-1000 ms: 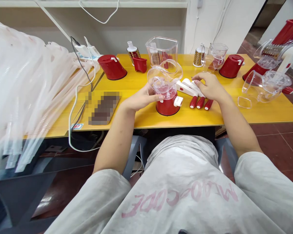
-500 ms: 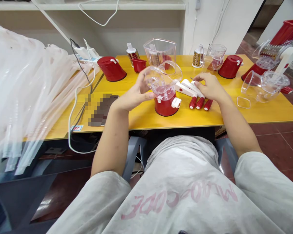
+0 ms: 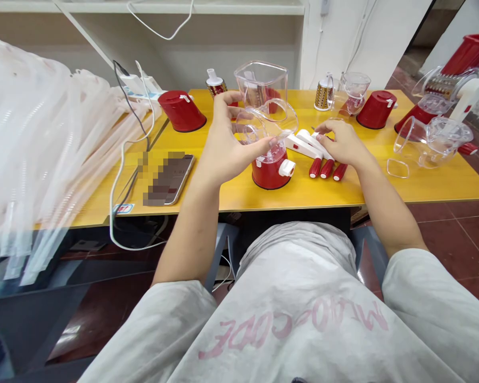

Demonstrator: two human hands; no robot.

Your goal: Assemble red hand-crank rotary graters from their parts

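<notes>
A rotary grater's clear plastic body (image 3: 281, 119), with a square hopper on top, stands upright on a red suction base (image 3: 269, 175) that has a white knob on its right side. My left hand (image 3: 231, 138) is curved around the body's left side, thumb across the front and fingers at the side and behind, gripping it. Several white crank handles (image 3: 303, 146) with red grips lie together to the right of the base. Over their far end, my right hand (image 3: 337, 139) has its fingers bent and closed on the white arm of one handle; its fingertips are partly hidden.
Another red base (image 3: 181, 111) and a metal grating drum (image 3: 215, 82) stand behind left. A phone (image 3: 170, 181) and a white cable (image 3: 123, 175) lie left, beside plastic bags (image 3: 35, 138). To the right are a red base (image 3: 376, 110), clear parts and an assembled grater (image 3: 443, 88).
My left hand has moved up and to the right, its thumb now across the front of the clear body and its fingers higher. My right hand has stayed in place.
</notes>
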